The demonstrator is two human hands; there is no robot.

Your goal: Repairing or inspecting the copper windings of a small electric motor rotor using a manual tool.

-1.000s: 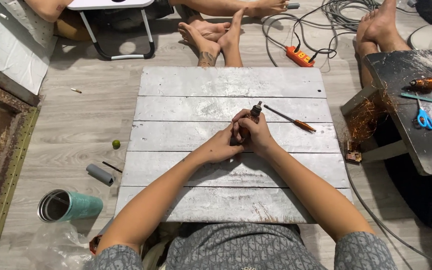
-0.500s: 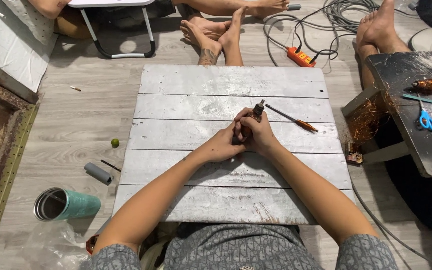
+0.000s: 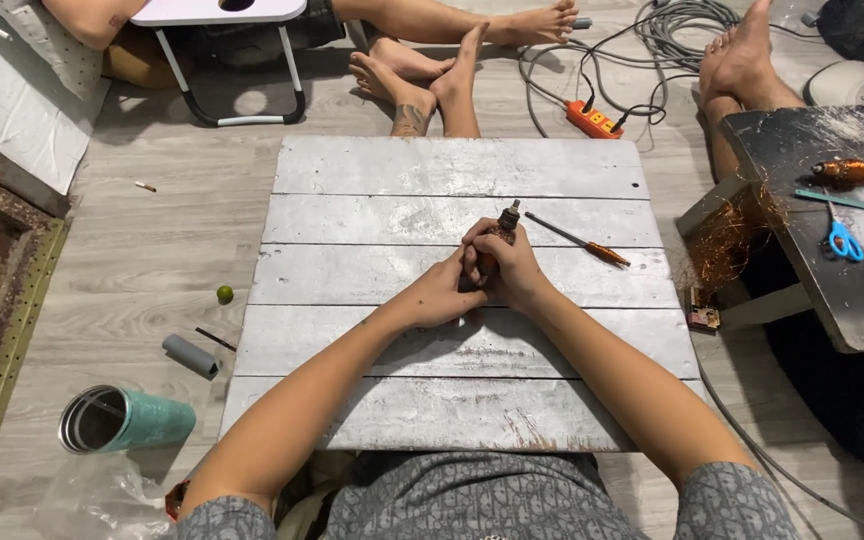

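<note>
Since the earlier frames little has shifted: both hands remain clasped at the middle of the board, and the dark tip of the held part has drawn slightly nearer the body, otherwise unchanged.

The small dark cylindrical part with a metal shaft tip sits upright-tilted, its top projecting above the fingers, over the third plank of the whitewashed wooden plank board. The right hand is closed around its body, fingers curled fully. The left hand is also closed, pressed against the right from the side; whether it grips the part itself or only braces the other hand cannot be told.

Just beside the hands lies a thin screwdriver with an orange handle, its shaft pointing toward the held part. Further out, on the floor to the left: a small green round fruit, a short grey tube and a teal metal tumbler lying on its side. To the right, a dark worktable carries blue-handled scissors, with tangled copper wire hanging at its edge.

Risks, as judged: the grip hides most of the part, so a slip under force could drive the shaft tip off the fingers onto the board. A sideways jolt of the right wrist could knock the screwdriver and roll it off the planks. Other persons' bare feet rest near the far edge, within reach of anything that flies forward.
</note>
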